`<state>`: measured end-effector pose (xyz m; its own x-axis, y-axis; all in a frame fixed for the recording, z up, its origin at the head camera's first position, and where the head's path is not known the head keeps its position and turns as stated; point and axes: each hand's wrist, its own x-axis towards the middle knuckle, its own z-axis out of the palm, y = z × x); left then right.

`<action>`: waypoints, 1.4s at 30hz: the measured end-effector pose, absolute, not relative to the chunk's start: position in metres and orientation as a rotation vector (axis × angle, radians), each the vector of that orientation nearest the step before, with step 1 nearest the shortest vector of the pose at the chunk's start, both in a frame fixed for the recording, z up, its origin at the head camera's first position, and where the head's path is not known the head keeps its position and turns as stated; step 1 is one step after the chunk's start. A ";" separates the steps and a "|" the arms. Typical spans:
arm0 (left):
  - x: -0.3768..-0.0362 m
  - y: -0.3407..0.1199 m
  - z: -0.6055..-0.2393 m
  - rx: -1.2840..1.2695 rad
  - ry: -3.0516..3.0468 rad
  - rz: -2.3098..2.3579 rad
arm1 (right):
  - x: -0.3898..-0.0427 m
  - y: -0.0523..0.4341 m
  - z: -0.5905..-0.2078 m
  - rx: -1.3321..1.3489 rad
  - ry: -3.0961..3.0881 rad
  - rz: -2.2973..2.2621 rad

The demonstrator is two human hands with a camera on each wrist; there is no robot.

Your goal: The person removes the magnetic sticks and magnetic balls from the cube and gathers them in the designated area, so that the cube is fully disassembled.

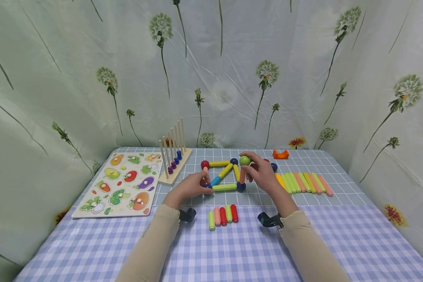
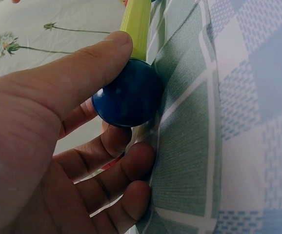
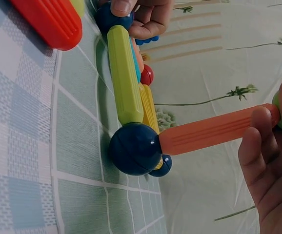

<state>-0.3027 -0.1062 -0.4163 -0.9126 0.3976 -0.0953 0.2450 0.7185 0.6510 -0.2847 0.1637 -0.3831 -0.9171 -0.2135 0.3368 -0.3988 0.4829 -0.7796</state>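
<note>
Puzzle board (image 1: 127, 210) sits close to the table's left edge, and the peg rack (image 1: 166, 181) is wedged between it and the ball-and-stick frame (image 1: 220, 163), so not much elbow room on that side. There's more on the near side, where checked cloth (image 1: 225, 254) runs between the forearms and past a short row of sticks (image 1: 223, 216). The longer row of sticks (image 1: 304, 183) lies just right of the right hand (image 1: 262, 172).

Frame's flat on the grey gridded cloth (image 1: 349, 192): glossy round balls, ribbed sticks. Left hand (image 1: 190, 186) has thumb and fingers gripping a navy ball (image 2: 129, 95) at its near-left corner. Right hand is pinching a shiny green ball (image 1: 244, 160) atop an orange stick (image 1: 243, 175), which stands roughly upright on the near-right navy ball (image 1: 241, 187).

Right hand partly hides a red ball (image 1: 266, 160) behind it, and I can't make out exactly where those fingertips land.
</note>
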 end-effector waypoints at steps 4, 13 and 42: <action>-0.304 -0.106 -0.417 0.514 2.693 0.977 | -0.285 0.163 -0.384 0.523 -2.535 1.386; -0.303 -0.107 -0.416 0.512 2.694 0.981 | -0.285 0.159 -0.385 0.474 -2.514 1.386; -0.304 -0.108 -0.418 0.505 2.683 0.986 | -0.303 0.195 -0.373 0.224 -2.496 1.208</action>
